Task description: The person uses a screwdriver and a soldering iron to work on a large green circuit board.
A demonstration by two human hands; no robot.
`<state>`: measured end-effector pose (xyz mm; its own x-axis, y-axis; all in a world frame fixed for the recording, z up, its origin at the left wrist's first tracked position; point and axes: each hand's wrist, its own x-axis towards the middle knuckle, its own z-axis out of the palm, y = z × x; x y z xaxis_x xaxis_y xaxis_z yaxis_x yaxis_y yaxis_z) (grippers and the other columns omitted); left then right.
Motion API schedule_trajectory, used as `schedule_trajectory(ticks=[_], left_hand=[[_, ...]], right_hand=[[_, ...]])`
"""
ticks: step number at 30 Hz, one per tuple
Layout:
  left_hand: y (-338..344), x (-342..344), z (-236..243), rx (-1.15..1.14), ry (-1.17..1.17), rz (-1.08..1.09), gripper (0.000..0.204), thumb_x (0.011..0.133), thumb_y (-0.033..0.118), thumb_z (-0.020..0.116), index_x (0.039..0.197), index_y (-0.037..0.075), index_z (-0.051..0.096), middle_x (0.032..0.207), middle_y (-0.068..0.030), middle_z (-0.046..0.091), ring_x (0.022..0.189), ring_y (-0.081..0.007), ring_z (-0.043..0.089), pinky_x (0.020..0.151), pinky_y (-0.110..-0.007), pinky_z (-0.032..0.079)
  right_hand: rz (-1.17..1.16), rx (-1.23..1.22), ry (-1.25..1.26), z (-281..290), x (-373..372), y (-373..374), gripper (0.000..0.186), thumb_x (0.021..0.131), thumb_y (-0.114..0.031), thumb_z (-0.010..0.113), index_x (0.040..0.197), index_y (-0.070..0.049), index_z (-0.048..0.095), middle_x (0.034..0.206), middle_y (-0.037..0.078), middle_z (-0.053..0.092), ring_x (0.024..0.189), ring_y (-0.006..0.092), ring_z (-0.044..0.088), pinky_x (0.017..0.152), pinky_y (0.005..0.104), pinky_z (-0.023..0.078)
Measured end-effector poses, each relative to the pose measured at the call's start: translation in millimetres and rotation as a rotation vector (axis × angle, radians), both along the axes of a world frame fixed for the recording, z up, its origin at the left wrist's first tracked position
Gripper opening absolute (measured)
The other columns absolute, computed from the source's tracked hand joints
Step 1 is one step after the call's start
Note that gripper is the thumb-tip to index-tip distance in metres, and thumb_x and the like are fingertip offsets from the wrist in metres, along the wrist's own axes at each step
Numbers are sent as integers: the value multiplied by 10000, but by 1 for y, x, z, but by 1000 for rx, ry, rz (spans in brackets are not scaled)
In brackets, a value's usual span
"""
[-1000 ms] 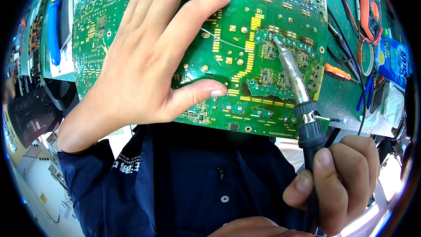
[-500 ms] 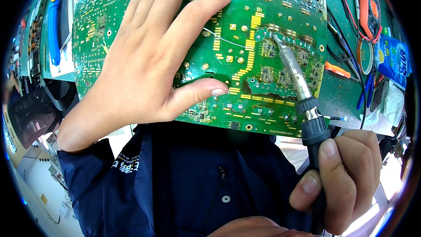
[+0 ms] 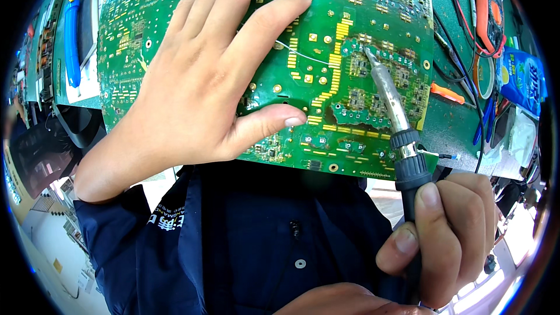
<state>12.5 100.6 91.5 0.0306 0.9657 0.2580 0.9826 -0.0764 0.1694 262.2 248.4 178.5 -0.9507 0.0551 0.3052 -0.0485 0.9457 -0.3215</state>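
Note:
A large green circuit board (image 3: pixel 315 29) with gold pads and small parts lies before me, its near edge toward my body. My left hand (image 3: pixel 204 81) rests flat on its left half, fingers spread. A thin strand of solder wire (image 3: pixel 300 51) runs out from under that hand across the board. In my right hand (image 3: pixel 446 233) is a soldering iron (image 3: pixel 392 99), gripped by its dark handle. Its tip touches or nearly touches a row of joints on the board's right part, beside a brownish, flux-stained area.
Right of the board are an orange-handled screwdriver (image 3: pixel 448 93), a red multimeter (image 3: pixel 487 9) with cables, and a blue packet (image 3: pixel 522 81). A blue-handled tool (image 3: pixel 72 41) lies at the left. The green mat (image 3: pixel 449 134) extends beneath the board's right side.
My right hand and the iron's handle have shifted slightly left, while the tip stays about the same spot. The board and my left hand have moved marginally to the right in view.

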Motion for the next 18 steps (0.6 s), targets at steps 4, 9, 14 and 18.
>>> schedule_trajectory(ticks=[4,9,14,18], left_hand=[[8,-2,0,22,-7,-48,724,868,543,589,1395,55,495,1490,-210,402,1384,-416,392,1162,-535,255],[2,0,-1,4,1,-6,730,867,548,587,1398,56,493,1493,-210,400,1386,-418,389,1164,-538,252],[11,-4,-1,22,-7,-57,736,867,554,584,1401,56,490,1496,-211,397,1389,-419,386,1166,-541,249],[6,-2,-1,3,-2,-21,741,866,559,583,1403,57,489,1498,-211,395,1392,-420,384,1168,-543,246]], right_hand=[[-139,29,-86,11,4,-17,307,867,-68,540,1145,63,548,734,154,543,567,233,503,498,373,425],[-85,-10,-51,4,3,-8,293,866,-69,534,1126,66,541,738,158,545,569,233,502,479,374,419],[-133,0,-72,11,5,-13,303,867,-66,529,1138,69,532,734,158,545,568,227,502,472,363,407],[-93,-32,-62,6,4,-6,305,871,-67,532,1143,71,531,733,158,543,567,224,498,470,361,400]])
